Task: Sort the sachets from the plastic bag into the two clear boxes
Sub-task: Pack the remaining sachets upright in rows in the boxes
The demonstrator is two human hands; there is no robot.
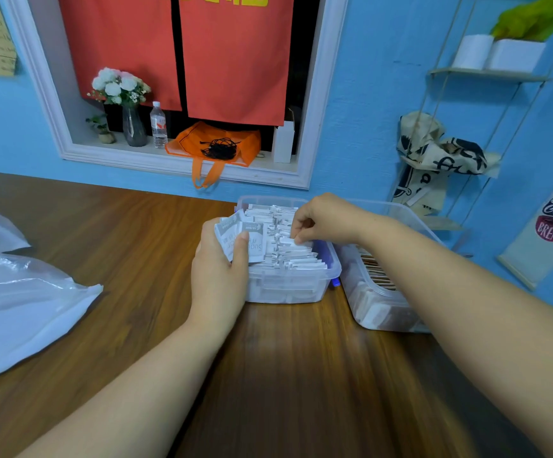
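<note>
Sachets of white printed paper (pixel 245 238), a small fanned stack, are sitting in the left hand (pixel 219 272), which is clutching them with the thumb across the front, at the left edge of the left clear plastic box (pixel 288 289). That box is holding a packed row of upright white sachets (pixel 298 259), filling it nearly to the rim. The right hand (pixel 321 219) is curling over the far part of the row, fingertips pinching at the top edge of one sachet, as I am reading it.

The right clear plastic box (pixel 377 312) is standing just beside the left one, carrying brown sachets (pixel 376 269); the right forearm is crossing above it and hiding much of it. The crumpled translucent plastic bag (pixel 20 299) is lying well apart at the left on the brown wooden table (pixel 285 375).

Risks I am noting:
- The row is looking crowded; forcing more in may be buckling neighbours or popping some over the rim.
- The fan in the left hand is looking loose, so the outer sachets may be slipping out onto the table.
- The right forearm is passing low over the brown box and may be nudging it or dragging sachets out.
- I cannot tell what the bag is holding, so what is left to sort is unclear.
</note>
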